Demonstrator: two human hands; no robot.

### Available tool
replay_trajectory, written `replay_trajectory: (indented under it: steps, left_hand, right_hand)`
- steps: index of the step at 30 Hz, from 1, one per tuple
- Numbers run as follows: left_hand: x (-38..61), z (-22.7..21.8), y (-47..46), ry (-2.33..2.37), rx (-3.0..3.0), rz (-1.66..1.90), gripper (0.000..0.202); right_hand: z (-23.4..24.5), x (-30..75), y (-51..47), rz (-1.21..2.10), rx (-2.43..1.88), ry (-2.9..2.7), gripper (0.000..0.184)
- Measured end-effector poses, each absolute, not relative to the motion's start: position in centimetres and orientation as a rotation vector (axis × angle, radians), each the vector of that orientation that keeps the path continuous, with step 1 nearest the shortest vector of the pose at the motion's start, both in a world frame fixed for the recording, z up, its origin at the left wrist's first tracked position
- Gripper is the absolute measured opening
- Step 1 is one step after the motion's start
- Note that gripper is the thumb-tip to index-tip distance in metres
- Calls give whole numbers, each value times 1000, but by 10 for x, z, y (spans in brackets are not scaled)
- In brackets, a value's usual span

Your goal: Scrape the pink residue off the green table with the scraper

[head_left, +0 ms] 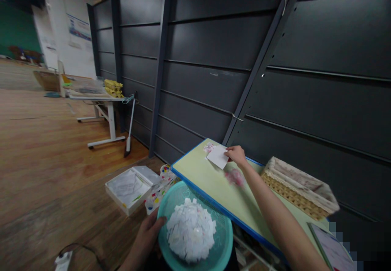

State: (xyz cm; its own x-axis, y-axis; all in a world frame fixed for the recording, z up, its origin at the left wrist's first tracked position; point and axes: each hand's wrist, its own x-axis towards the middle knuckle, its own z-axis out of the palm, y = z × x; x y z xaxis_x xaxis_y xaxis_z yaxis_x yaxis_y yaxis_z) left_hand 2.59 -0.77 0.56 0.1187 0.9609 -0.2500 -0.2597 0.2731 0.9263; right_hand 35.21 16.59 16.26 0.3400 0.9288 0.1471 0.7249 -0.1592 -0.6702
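My left hand (152, 231) grips the rim of a teal mesh basket (225, 238) at the bottom middle, its thumb over the edge. A heap of torn white paper pieces (192, 232) fills the basket's middle. Over the far end of the yellow-green table (195, 161), my right hand (236, 155) pinches a white sheet of paper (218, 157) by its edge. Small pinkish-white scraps (209, 147) lie just beyond the sheet. Nearer to me on the tabletop is a blurred pink and white patch (234, 177), too smeared to name.
A lined wicker basket (293, 193) stands on the table's right, near a flat framed panel (331, 246). On the floor to the left lies an open white box (130, 189) beside a colour-dotted sheet (157, 191). A dark panelled wall (207, 75) rises behind the table.
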Motion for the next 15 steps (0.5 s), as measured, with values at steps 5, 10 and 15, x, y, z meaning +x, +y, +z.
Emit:
replay_trajectory:
  steps: [5, 10, 15]
  left_hand:
    - [23, 7, -6, 1030, 863, 1068, 66]
    - [23, 15, -7, 1094, 872, 1111, 65]
    - [23, 13, -6, 1085, 884, 1064, 68]
  right_hand:
    - [163, 346, 168, 444, -1902, -1501, 35]
    - [166, 343, 165, 410, -1880, -1565, 34]
    - [168, 344, 158, 418, -1841, -1609, 34]
